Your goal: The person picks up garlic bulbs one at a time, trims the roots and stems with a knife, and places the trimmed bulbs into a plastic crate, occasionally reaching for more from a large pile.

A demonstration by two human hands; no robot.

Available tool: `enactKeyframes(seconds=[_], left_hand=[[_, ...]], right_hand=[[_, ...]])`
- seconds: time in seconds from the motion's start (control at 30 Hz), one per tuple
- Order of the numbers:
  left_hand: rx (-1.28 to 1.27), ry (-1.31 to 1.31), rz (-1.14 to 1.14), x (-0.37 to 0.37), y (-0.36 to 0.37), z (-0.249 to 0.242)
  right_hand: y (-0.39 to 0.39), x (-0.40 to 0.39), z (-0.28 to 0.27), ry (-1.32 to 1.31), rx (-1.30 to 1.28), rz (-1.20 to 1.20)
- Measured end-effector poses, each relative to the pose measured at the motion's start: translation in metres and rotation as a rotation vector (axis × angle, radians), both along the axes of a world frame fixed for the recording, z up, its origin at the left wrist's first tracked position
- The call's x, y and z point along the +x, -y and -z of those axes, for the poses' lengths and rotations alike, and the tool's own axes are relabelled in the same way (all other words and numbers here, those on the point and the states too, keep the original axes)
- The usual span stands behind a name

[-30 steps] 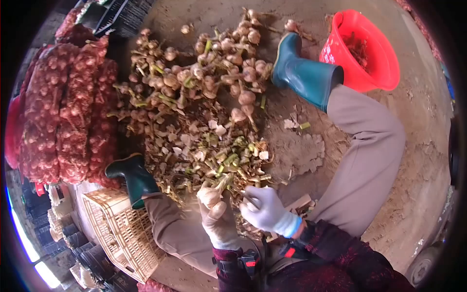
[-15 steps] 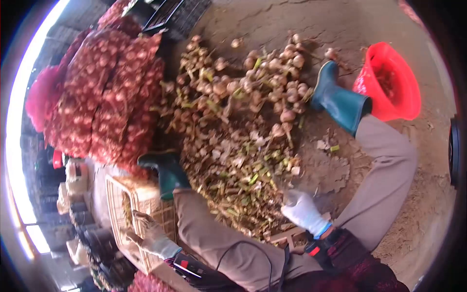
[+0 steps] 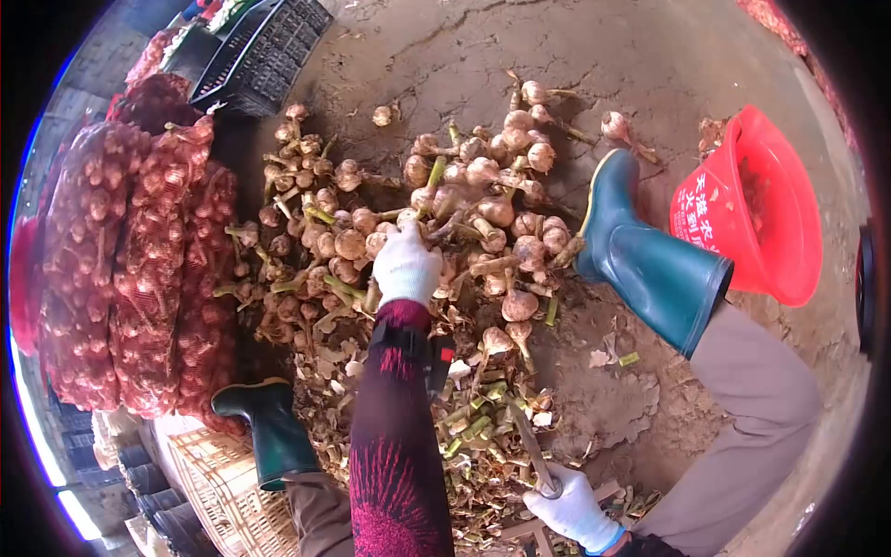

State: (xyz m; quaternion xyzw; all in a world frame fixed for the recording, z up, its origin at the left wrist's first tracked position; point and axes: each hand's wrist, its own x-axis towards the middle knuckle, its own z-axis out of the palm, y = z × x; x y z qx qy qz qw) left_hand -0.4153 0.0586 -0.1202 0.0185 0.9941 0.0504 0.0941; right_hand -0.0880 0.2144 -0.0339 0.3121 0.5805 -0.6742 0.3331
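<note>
A heap of garlic bulbs [image 3: 483, 195] with stalks lies on the dirt floor in front of me. My left hand [image 3: 406, 265], in a white glove with a dark red sleeve, reaches out onto the heap. Its fingers curl down among the bulbs, and I cannot see whether they grip one. My right hand [image 3: 571, 506], also gloved, stays low near my lap and holds a metal cutting blade [image 3: 531, 447] that points up toward the heap. Cut stalks and skins [image 3: 464, 418] lie between the heap and me.
My teal boots stand to either side, right [image 3: 650, 269] and left [image 3: 269, 432]. A red bucket [image 3: 742, 204] sits at the right. Red mesh sacks of garlic [image 3: 121, 269] are stacked at the left, with a black crate [image 3: 264, 56] behind them and a beige crate [image 3: 218, 492] at lower left.
My left hand has left the beige crate at the left and stretched forward onto the garlic heap. The right hand has dropped lower, with the blade now showing. The view has swung back to the right.
</note>
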Motion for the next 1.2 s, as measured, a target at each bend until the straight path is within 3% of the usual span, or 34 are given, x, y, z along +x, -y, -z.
enactKeyframes(seconds=[0.03,0.1,0.23,0.3,0.37,0.43,0.5,0.57,0.63,0.77,0.83,1.0,1.1,1.2], left_hand=[[0.216,0.019,-0.057,0.01,0.005,0.008],[0.236,-0.061,-0.098,0.049,0.012,0.008],[1.268,0.124,-0.707,0.154,0.022,-0.021],[1.449,0.094,-0.834,0.21,0.002,-0.051],[1.379,0.135,-0.826,0.26,-0.006,-0.067],[1.495,0.144,-0.844,0.299,-0.006,-0.074],[1.564,0.138,-0.715,0.324,-0.009,-0.096],[1.676,0.103,-0.581,0.34,-0.005,-0.113],[1.567,0.12,-0.752,0.347,0.016,-0.125],[1.578,0.028,-0.634,0.362,0.033,-0.154],[1.569,0.023,-0.524,0.37,0.036,-0.168],[1.265,0.041,-0.459,0.4,0.056,-0.162],[1.341,-0.01,-0.537,0.413,0.061,-0.151],[1.221,-0.018,-0.524,0.419,0.069,-0.142]], right_hand=[[-0.001,-0.002,-0.001,-0.004,0.02,0.003],[-0.003,-0.001,0.0,-0.011,0.0,0.048],[-0.009,0.011,0.005,-0.238,0.148,-0.099],[-0.004,0.022,0.015,-0.339,0.267,-0.119],[-0.002,0.029,0.022,-0.32,0.342,-0.221],[0.002,0.033,0.021,-0.448,0.438,-0.333],[0.003,0.035,0.007,-0.396,0.364,-0.409],[0.004,0.043,0.006,-0.439,0.316,-0.377],[0.0,0.045,-0.005,-0.534,0.279,-0.423],[-0.008,0.045,-0.042,-0.645,0.318,-0.493],[-0.012,0.047,-0.051,-0.922,0.472,-0.617],[-0.009,0.057,-0.053,-1.061,0.554,-0.741],[-0.01,0.056,-0.054,-1.036,0.534,-0.832],[-0.01,0.054,-0.047,-0.999,0.495,-0.89]])
